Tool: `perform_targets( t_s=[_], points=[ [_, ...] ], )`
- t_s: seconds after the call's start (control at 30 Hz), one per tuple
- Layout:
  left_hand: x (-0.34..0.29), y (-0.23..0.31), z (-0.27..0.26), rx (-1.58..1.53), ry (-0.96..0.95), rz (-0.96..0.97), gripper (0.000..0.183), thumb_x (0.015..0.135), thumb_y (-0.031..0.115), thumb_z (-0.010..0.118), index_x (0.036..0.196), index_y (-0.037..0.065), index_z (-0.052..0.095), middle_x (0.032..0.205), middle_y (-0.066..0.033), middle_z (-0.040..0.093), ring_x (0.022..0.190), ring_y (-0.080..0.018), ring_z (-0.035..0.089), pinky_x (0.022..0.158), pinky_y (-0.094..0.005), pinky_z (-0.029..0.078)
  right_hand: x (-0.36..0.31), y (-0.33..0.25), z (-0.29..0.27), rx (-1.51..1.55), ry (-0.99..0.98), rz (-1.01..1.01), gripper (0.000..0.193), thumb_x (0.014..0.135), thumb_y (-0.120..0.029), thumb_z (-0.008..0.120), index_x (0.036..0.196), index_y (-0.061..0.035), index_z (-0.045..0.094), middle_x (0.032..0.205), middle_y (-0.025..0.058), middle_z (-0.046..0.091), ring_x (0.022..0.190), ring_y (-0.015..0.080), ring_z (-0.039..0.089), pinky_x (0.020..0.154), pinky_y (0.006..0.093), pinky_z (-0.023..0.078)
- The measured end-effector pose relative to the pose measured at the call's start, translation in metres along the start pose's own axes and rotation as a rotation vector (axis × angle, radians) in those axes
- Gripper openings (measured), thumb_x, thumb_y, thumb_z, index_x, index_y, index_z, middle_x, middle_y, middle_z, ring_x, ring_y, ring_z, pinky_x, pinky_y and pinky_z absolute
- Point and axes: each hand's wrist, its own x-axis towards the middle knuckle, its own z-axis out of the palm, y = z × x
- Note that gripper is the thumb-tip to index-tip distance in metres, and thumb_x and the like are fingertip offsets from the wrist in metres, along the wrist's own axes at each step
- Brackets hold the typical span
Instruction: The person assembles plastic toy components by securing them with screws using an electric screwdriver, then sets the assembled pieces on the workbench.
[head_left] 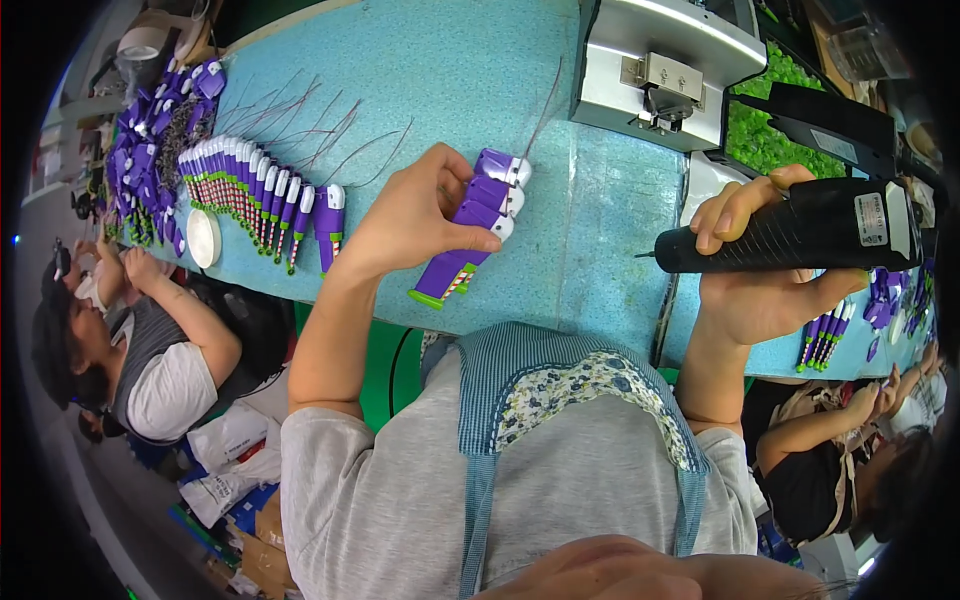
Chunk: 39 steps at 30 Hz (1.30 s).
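My left hand (408, 215) grips a small group of purple-and-white plastic toy parts (484, 206) with green ends and red-striped sides. Its thumb lies along the near part, and a thin dark wire runs off the far end. In my right hand (748, 305) is a black electric screwdriver (790, 235), fingers wrapped round its body. The thin bit points left toward the parts but stays apart from them. To the left of my left hand stands a single matching part (329, 222), beside a long row of similar toy parts (245, 180) with wires trailing behind.
A heap of purple parts (150, 140) lies at the far left, near a white round lid or dish (203, 238). A grey metal fixture (660, 75) stands at the back right of the blue tabletop (440, 80). People sit at left and right, with more parts at right.
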Motion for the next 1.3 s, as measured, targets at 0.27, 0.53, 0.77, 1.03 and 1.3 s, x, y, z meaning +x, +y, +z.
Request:
perform_targets(
  t_s=[0.27, 0.53, 0.77, 1.03, 1.3],
  points=[
    [0.005, -0.001, 0.012, 0.156, 0.162, 0.084, 0.071, 0.055, 0.026, 0.086, 0.109, -0.006, 0.053, 0.088, -0.0157, 0.06, 0.075, -0.0255, 0.062, 0.069, -0.034, 0.05, 0.041, -0.018, 0.003, -0.029, -0.245, -0.154, 0.099, 0.076, -0.086, 0.025, 0.124, -0.0012, 0.045, 0.073, 0.0121, 0.055, 0.059, 0.0209, 0.052, 0.059, 0.0346, 0.042],
    [0.002, -0.004, 0.056, -0.164, 0.151, 0.158, 0.049, 0.065, 0.014, 0.08, 0.105, -0.002, 0.055, 0.092, -0.0105, 0.058, 0.078, -0.0178, 0.058, 0.066, -0.0312, 0.049, 0.099, -0.003, 0.018, -0.193, -0.483, -0.421, 0.105, 0.074, -0.089, 0.016, 0.122, 0.0001, 0.045, 0.077, 0.0177, 0.059, 0.061, 0.0254, 0.057, 0.058, 0.0369, 0.047],
    [0.015, 0.029, 0.088, -1.163, -0.17, -0.005, 0.059, 0.076, -0.002, 0.068, 0.127, 0.003, 0.038, 0.101, -0.0124, 0.062, 0.074, -0.016, 0.061, 0.063, -0.0308, 0.053, 0.074, -0.001, 0.031, -0.164, -0.363, -0.19, 0.104, 0.068, -0.092, 0.024, 0.124, -0.0075, 0.047, 0.076, 0.0138, 0.058, 0.056, 0.0224, 0.052, 0.058, 0.0372, 0.044],
    [0.018, 0.049, 0.094, -1.19, -0.252, -0.083, 0.054, 0.079, -0.001, 0.069, 0.125, 0.002, 0.04, 0.111, -0.0119, 0.06, 0.084, -0.0215, 0.066, 0.068, -0.0314, 0.055, 0.051, 0.004, 0.03, -0.231, -0.508, -0.261, 0.099, 0.072, -0.089, 0.031, 0.124, -0.0054, 0.044, 0.071, 0.0119, 0.055, 0.05, 0.0209, 0.05, 0.052, 0.0364, 0.044],
    [0.017, 0.047, 0.1, -1.184, -0.247, -0.118, 0.052, 0.078, -0.001, 0.069, 0.122, 0.001, 0.042, 0.109, -0.0108, 0.06, 0.085, -0.0221, 0.067, 0.068, -0.031, 0.055, 0.043, 0.02, 0.02, -0.229, -0.486, -0.25, 0.096, 0.073, -0.087, 0.032, 0.119, -0.0038, 0.044, 0.071, 0.014, 0.056, 0.049, 0.0222, 0.051, 0.052, 0.0368, 0.045]
  ],
)
